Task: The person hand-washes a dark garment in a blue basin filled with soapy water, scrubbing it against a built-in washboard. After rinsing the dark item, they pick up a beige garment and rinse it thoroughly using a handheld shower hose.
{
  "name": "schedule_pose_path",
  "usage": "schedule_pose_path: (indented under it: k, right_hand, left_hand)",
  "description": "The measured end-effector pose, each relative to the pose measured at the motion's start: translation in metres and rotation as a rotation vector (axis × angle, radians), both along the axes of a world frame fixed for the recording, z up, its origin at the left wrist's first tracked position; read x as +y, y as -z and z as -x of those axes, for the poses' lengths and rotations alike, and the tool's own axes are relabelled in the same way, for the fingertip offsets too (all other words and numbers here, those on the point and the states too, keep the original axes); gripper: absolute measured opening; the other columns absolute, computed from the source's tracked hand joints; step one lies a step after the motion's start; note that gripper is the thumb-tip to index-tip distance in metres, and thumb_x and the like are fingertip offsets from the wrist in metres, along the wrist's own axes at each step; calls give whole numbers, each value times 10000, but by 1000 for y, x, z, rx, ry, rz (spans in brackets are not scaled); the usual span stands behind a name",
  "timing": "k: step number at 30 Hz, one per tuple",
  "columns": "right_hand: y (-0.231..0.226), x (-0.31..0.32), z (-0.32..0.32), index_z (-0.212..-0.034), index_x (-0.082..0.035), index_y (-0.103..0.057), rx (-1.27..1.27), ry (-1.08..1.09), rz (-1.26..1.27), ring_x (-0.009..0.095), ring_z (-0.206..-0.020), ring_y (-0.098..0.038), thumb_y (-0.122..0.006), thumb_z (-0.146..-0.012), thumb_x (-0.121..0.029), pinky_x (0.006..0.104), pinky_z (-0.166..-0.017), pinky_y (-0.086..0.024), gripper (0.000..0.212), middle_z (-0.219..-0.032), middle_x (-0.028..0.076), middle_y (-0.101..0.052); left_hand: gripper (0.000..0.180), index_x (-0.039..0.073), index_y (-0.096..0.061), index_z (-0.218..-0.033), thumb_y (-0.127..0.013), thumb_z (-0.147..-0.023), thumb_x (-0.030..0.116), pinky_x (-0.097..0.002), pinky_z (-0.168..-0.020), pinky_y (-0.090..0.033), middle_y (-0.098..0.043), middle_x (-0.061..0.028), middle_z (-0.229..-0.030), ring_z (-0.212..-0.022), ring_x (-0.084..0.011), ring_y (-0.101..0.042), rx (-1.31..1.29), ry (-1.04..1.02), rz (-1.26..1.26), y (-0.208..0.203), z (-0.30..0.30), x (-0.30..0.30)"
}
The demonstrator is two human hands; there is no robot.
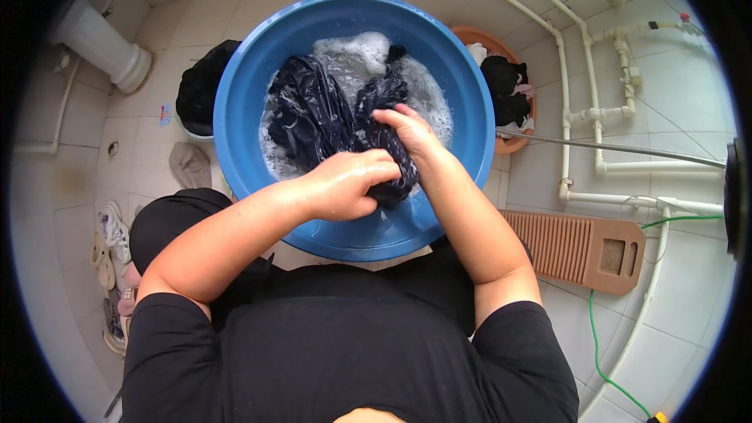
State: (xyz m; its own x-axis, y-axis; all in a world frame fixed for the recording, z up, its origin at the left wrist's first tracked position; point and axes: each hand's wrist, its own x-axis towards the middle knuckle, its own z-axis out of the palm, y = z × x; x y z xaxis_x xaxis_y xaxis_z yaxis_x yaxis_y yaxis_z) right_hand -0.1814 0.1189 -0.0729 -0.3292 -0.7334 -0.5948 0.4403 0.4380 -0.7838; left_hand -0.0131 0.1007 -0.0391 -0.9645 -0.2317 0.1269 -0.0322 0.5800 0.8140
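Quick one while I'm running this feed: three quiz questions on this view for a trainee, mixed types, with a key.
1. True or false: the washboard is inside the blue basin.
2. The left hand and the right hand are both on:
A) the washboard
B) the dark cloth
C) a shoe
3. What colour is the tub of clothes just right of the basin?

Key
1. False; it is outside, to the right.
2. B
3. Orange
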Motion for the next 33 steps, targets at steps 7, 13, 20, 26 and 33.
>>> schedule_pose_path:
  k: [7,13,20,26,33]
  right_hand:
    - [-6,34,37,-903,0,-613,-456,-192,45,196,-742,-637,-504,-777,-70,325,-705,-528,181,-841,99,-653]
    - [46,16,43,-877,-27,-655,1086,-207,-50,342,-881,-610,-535,-773,-241,413,-801,-482,267,-891,188,-644]
    - [50,26,3,-766,-50,-628,1319,-576,179,334,-883,-570,-558,-790,-420,451,-747,-471,378,-879,137,-596]
    - [79,14,26,-925,-89,-627,1600,-282,343,330,-1151,-440,-573,-773,-426,431,-944,-345,374,-1171,136,-545]
    - [34,65,-4,-764,-52,-563,1324,-560,685,336,-760,-548,-633,-724,-313,430,-682,-455,274,-830,133,-565]
  left_hand:
    - [550,41,-497,-1166,-591,-626,84,-304,-788,-447,-555,-109,-1047,-906,-189,-545,-391,-323,-472,33,-30,-48]
    - [579,22,-423,-1310,-547,-763,168,-304,-975,-353,-465,-168,-1282,-1156,-233,-465,-125,-521,-527,68,39,-69]
    - [635,81,-372,-1367,-579,-805,293,-391,-1017,-351,-470,-215,-1307,-1211,-345,-449,-404,-522,13,119,77,-84]
    - [367,3,-634,-925,-495,-873,339,-412,-802,-440,-596,-226,-1007,-946,-357,-573,-475,-283,-80,77,41,-68]
    - [219,-22,-561,-978,-479,-898,165,-427,-949,-371,-505,-212,-1179,-1097,-360,-485,-32,-331,157,57,-22,7]
